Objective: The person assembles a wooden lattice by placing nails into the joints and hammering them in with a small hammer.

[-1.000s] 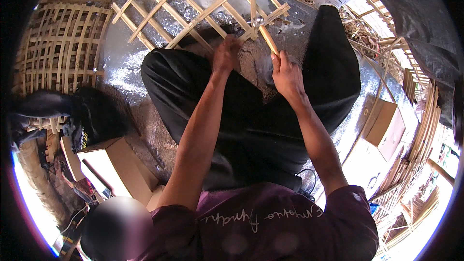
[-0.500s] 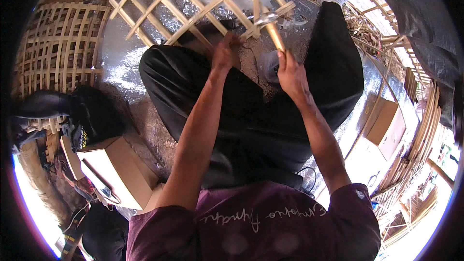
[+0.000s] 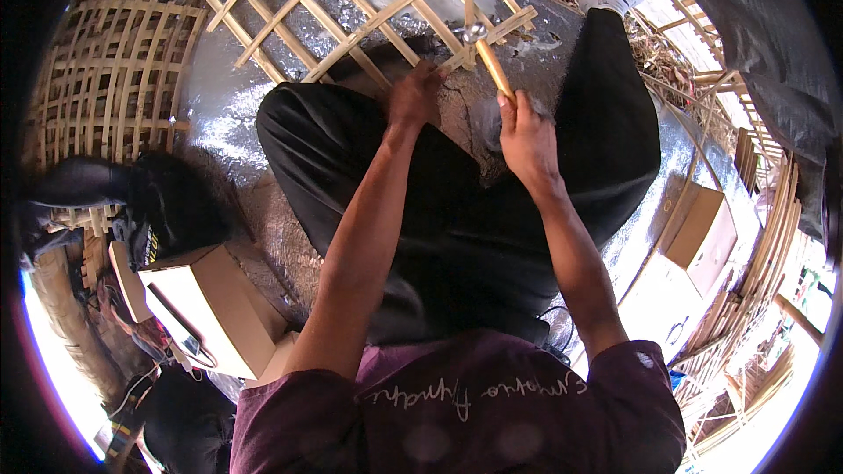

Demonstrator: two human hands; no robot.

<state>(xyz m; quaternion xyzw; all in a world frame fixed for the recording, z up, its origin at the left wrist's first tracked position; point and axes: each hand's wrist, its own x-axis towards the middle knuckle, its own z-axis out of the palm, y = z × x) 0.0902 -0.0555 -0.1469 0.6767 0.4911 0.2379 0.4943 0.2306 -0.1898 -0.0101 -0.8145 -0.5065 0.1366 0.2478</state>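
A lattice panel of crossed split-bamboo strips (image 3: 344, 39) lies in front of my legs, its near corner between my hands. My left hand (image 3: 414, 98) is closed on the near edge of the panel, by a strip's end; some of its fingertips are hidden. In my right hand (image 3: 530, 136) is a hammer (image 3: 493, 68), gripped by its yellowish handle. The hammer's shiny metal head is over the joint where an upright strip meets the panel's near right edge. Whether it touches the wood I cannot tell.
My crossed legs in black trousers (image 3: 606, 114) flank the work on a shiny grey sheet (image 3: 219, 123). Woven bamboo (image 3: 114, 79) stands at the left. Cardboard boxes sit at left (image 3: 219, 307) and right (image 3: 702, 228). A dark tarp (image 3: 755, 26) hangs at far right.
The hammer head has turned slightly and stays over the same joint. My right hand has shifted a little, while the left keeps its place on the panel. The whole view has moved slightly.
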